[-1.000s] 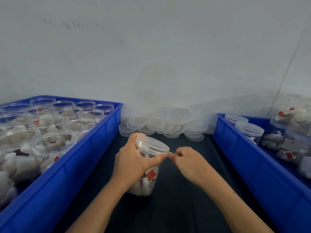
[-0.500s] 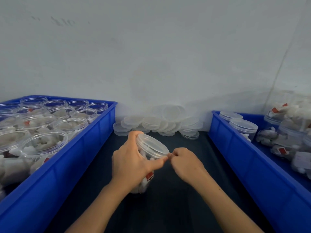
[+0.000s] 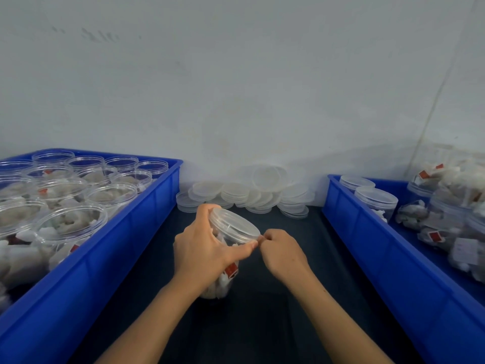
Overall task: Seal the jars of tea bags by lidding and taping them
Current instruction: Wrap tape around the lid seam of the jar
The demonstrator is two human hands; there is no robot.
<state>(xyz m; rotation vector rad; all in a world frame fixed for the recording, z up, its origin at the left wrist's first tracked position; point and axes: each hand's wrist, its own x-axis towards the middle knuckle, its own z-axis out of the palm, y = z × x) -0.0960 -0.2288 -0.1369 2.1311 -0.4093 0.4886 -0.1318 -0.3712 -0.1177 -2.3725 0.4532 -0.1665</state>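
- At 9 o'clock from your hands the left blue bin (image 3: 157,206) holds open jars of tea bags (image 3: 70,224), none lidded; they stand well apart from the grip and play no part in this move.
- Your left hand (image 3: 202,248) wraps the jar (image 3: 223,274) at mid-desk, fingers curled round the back of its neck, thumb stretched along the near side just under the lid (image 3: 233,227). The jar's long axis tilts, top leaning toward 1 o'clock, base on the dark desk (image 3: 262,324).
- The spot that matters is the lid's rim at 3 o'clock from your left hand, where thumb tip and right fingertips nearly meet.
- Your right hand (image 3: 283,253) is the nearer one to that seam: its grip is pinched tight on something thin at the rim. That is probably a tape end, though the tape itself is too clear to make out.
- To my eye, the next move runs round the rim, so the left hand should turn the jar while the right keeps its pinch.
- At 12 o'clock spare lids (image 3: 249,193) lie heaped by the wall; at 3 o'clock the right blue bin (image 3: 367,237) holds lidded jars.
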